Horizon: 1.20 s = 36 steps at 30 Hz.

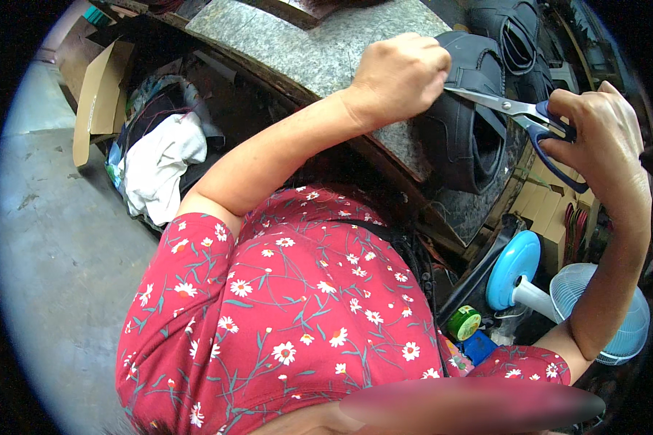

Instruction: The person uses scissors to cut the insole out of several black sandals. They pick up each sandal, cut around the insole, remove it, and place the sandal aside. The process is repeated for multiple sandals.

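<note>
My right hand (598, 134) grips a pair of scissors (508, 106) by its dark blue handles, with the thumb and fingers about the loops. The silver blades point left, and their tip reaches close to my left hand (405, 76). My left hand is closed in a fist over the table, and whatever lies between its fingers is hidden. Under the blades sits a black, stitched, curved piece (461, 127) that looks like leather, with an open hollow on its right side. I cannot tell its exact kind.
More black pieces (511, 32) are stacked behind on the grey-topped table (326, 36). Cardboard (98, 105) and a white cloth (163, 163) lie to the left. At the lower right are a blue and white fan (511, 270) and a green roll (464, 322).
</note>
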Tool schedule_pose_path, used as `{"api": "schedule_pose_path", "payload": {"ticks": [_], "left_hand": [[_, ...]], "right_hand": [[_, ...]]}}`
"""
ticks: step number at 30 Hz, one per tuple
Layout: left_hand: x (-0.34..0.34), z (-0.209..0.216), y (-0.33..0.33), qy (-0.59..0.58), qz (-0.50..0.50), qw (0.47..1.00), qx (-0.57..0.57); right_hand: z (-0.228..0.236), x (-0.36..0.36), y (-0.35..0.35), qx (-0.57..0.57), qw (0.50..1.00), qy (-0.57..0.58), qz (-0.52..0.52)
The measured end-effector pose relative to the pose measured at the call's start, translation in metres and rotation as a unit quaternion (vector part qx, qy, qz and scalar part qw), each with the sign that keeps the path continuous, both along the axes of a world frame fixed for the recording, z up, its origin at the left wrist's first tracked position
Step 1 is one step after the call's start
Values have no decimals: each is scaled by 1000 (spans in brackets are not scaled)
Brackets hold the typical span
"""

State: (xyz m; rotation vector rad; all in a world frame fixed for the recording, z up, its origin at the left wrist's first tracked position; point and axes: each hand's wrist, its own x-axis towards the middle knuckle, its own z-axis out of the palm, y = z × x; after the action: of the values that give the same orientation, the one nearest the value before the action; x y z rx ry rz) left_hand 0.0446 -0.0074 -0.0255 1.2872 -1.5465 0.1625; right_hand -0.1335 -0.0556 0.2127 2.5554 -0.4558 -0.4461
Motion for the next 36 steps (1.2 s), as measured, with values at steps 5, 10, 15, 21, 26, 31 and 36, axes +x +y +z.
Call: {"api": "schedule_pose_path", "payload": {"ticks": [5,10,15,21,26,31,36], "left_hand": [[6,17,20,32,-2,999,2],[-36,23,49,-160,-249,955,8],[-25,19,64,-171,-204,963,-40],[13,12,105,-123,-195,973,4],[19,8,120,-142,-191,971,29],[23,5,125,-135,-184,973,41],[22,0,125,-137,-188,972,28]], "right_hand": [[-2,-30,-3,-97,987,-93,-87],[-37,-88,-21,108,898,-396,-161],[-106,-145,-3,350,705,-584,-200],[-166,-163,49,417,654,-546,-316],[-164,-147,63,251,822,-452,-240],[-157,-130,59,233,840,-445,-204],[-154,-119,53,214,839,-450,-220]]}}
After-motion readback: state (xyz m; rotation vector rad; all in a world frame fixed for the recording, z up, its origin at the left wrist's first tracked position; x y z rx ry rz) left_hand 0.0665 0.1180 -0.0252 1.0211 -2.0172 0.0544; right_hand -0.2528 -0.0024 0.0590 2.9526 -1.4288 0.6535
